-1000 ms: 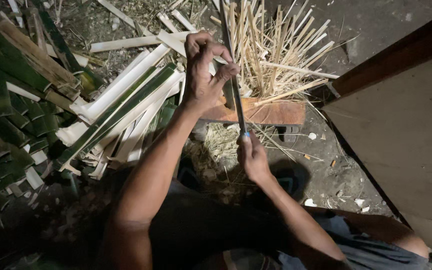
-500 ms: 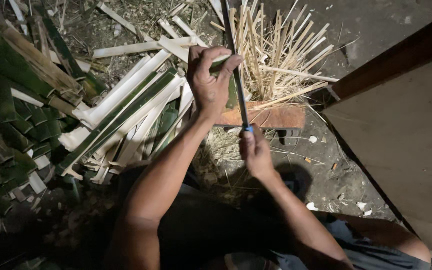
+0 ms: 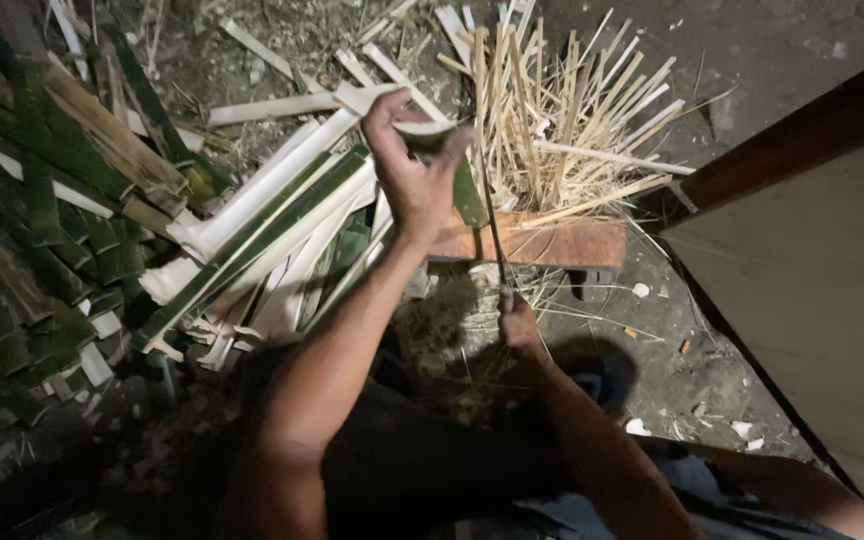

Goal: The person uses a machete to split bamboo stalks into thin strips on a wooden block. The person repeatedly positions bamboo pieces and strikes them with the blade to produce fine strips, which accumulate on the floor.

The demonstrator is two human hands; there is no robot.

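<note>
My left hand (image 3: 414, 170) is raised and grips the top of a green bamboo piece (image 3: 466, 190) that stands on a reddish wooden block (image 3: 552, 243). My right hand (image 3: 518, 322) sits lower, close to my body, closed around the handle of a long thin blade (image 3: 492, 235). The blade runs up along the right side of the bamboo piece, touching it. The lower end of the bamboo piece is partly hidden behind my left wrist.
A pile of split bamboo slats (image 3: 262, 230), pale and green, lies to the left. Thin pale bamboo splinters (image 3: 562, 120) fan out behind the block. A large wooden board (image 3: 812, 280) slants along the right. Chips and shavings litter the dirt floor (image 3: 672, 350).
My left hand has shifted its grip higher on the bamboo piece. The right hand with the blade has dropped lower, toward my body.
</note>
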